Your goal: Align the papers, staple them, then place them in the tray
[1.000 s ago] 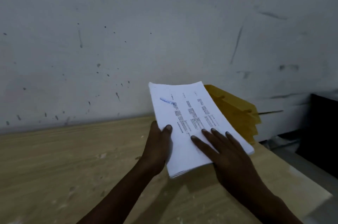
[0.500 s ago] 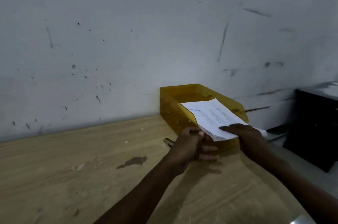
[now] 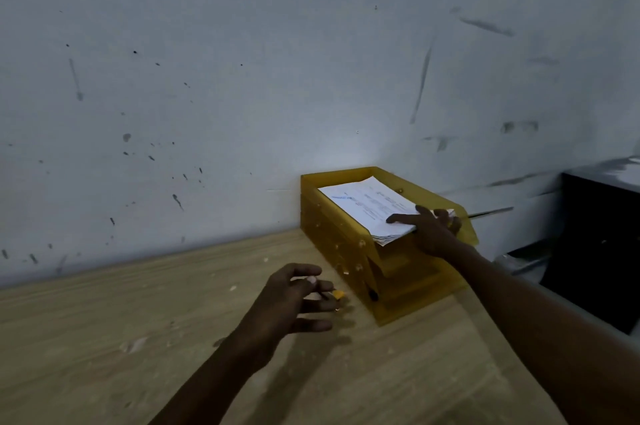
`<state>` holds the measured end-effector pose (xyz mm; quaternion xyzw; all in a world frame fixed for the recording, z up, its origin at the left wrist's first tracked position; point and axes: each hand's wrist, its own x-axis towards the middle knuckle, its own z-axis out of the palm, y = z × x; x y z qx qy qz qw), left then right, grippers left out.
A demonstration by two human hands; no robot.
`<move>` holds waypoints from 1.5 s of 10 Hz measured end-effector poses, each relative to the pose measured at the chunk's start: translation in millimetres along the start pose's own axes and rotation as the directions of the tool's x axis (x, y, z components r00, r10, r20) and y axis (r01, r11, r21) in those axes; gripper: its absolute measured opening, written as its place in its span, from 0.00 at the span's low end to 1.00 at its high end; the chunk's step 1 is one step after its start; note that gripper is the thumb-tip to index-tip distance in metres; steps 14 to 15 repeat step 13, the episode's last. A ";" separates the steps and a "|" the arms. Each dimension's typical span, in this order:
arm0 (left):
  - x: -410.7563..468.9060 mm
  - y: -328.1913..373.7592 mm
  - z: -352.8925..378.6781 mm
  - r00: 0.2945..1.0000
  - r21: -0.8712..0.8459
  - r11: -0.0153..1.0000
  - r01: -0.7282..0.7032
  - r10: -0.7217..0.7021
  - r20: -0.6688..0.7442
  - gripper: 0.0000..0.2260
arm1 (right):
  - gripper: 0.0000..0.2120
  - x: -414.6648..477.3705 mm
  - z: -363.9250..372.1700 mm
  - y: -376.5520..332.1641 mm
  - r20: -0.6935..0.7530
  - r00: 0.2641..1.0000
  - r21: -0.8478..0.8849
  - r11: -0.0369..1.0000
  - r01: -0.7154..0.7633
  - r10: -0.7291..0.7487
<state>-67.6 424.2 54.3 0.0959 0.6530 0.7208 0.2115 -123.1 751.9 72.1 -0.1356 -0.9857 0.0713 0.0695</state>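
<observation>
We see the papers [image 3: 367,206] lying in the top tier of the yellow tray [image 3: 332,227], which stands on the wooden table [image 3: 104,338] against the wall [image 3: 242,60]. Their near edge juts out over the tray's front. The right hand [image 3: 431,228] grips that near edge, thumb on top of the sheets and fingers curled beneath. The left hand [image 3: 294,300] hovers above the table just left of the tray, fingers spread and holding nothing. A small yellow scrap [image 3: 338,293] lies by its fingertips
</observation>
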 end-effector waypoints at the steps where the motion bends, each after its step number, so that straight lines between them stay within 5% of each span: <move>1: 0.8 -1.6 -6.3 1.000 -0.023 1.000 0.008 -0.009 -0.025 0.09 | 0.15 32.5 14.6 21.2 0.032 0.999 0.106 0.993 -0.046 0.043; 2: 0.5 -4.2 -6.6 0.999 -0.022 0.999 0.028 -0.029 -0.025 0.09 | 0.17 8.2 -6.8 -1.8 0.118 0.987 0.070 0.991 -0.116 0.107; 3: -1.7 -5.1 -8.9 0.999 -0.012 0.999 0.036 -0.037 -0.032 0.09 | 0.26 -6.5 -17.5 -24.0 0.021 0.996 0.049 0.995 -0.091 0.090; 4: -3.9 -8.3 -14.1 0.996 -0.030 0.998 0.048 -0.050 -0.073 0.10 | 0.23 -35.9 -15.1 -56.8 -0.511 0.857 0.219 0.954 0.206 -0.067; 5: -6.6 -16.1 -21.2 0.991 -0.061 0.996 0.061 -0.068 -0.117 0.10 | 0.14 -78.4 0.4 -99.7 -0.634 0.698 0.151 0.833 0.532 -0.331; 6: -13.0 -22.4 -28.5 0.983 -0.066 0.994 0.085 -0.094 -0.160 0.10 | 0.13 -103.1 44.6 -131.4 -0.284 0.761 -0.024 0.798 0.602 -0.583; 7: -21.0 -27.0 -37.6 0.977 -0.053 0.994 0.093 -0.102 -0.189 0.10 | 0.22 -100.3 97.9 -132.1 -0.038 0.845 -0.210 0.831 0.515 -0.533; 11: -48.1 -24.4 -97.1 0.969 -0.037 0.997 0.061 -0.068 -0.236 0.10 | 0.15 -44.9 118.7 -166.5 -0.039 0.963 -0.488 0.846 0.216 -0.268; 15: -65.1 -15.1 -136.6 0.952 0.025 0.999 0.036 -0.026 -0.306 0.10 | 0.18 -39.0 116.6 -174.7 -0.043 0.968 -0.498 0.846 0.192 -0.246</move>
